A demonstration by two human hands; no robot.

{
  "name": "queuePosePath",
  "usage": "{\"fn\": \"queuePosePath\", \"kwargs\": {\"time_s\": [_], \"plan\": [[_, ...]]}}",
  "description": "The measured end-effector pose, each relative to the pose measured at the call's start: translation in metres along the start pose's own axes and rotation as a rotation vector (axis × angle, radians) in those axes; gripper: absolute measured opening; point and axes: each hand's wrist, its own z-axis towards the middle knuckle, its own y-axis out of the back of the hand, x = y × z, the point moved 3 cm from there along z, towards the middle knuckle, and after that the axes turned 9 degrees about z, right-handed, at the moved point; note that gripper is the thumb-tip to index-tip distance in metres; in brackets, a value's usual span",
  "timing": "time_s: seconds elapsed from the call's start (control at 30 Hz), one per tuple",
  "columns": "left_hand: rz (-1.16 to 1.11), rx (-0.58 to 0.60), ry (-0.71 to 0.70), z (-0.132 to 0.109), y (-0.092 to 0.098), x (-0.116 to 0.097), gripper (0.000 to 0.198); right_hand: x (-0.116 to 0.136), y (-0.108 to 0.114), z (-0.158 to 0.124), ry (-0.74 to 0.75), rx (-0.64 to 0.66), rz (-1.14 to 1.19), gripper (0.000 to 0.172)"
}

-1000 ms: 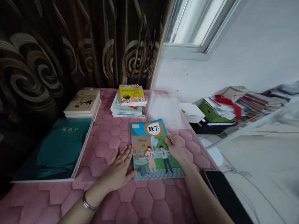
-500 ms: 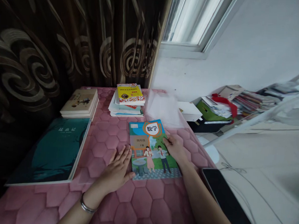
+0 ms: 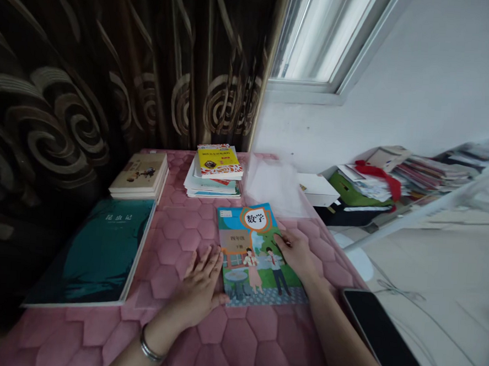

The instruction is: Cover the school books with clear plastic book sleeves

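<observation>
A maths textbook (image 3: 260,256) with a blue-green cover and two illustrated children lies flat on a pink quilted mat (image 3: 239,337). My right hand (image 3: 296,255) rests on the book's right side, fingers on the cover. My left hand (image 3: 199,285) lies flat on the mat, fingers spread, its thumb at the book's lower left edge. Just beyond the book is a clear plastic sheet (image 3: 275,185), with the book's top edge near or over it. Neither hand holds anything up.
Past the book stands a stack of books topped by a yellow one (image 3: 220,162). A pale book stack (image 3: 139,175) and a large teal book (image 3: 93,256) lie at left. A black tablet (image 3: 384,338) sits off the right edge. Dark curtains (image 3: 69,73) hang behind.
The whole view has shifted slightly with my head. The book and both hands keep the same places relative to each other.
</observation>
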Motion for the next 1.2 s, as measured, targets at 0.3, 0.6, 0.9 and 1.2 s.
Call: {"fn": "queuePosePath", "kwargs": {"time_s": [0.3, 0.6, 0.9, 1.2], "plan": [[-0.073, 0.096, 0.034, -0.001, 0.011, -0.003, 0.082, -0.001, -0.002, 0.000, 0.000, -0.008, -0.004, 0.034], [-0.115, 0.091, 0.054, -0.001, 0.013, -0.005, 0.078, -0.005, -0.006, 0.000, 0.031, -0.036, -0.135, 0.049], [-0.098, 0.115, 0.074, 0.000, 0.015, -0.006, 0.079, -0.001, -0.008, 0.001, 0.064, -0.031, -0.300, 0.045], [-0.083, 0.094, 0.089, 0.001, 0.010, -0.004, 0.080, -0.001, -0.009, 0.002, 0.078, -0.049, -0.275, 0.039]]}}
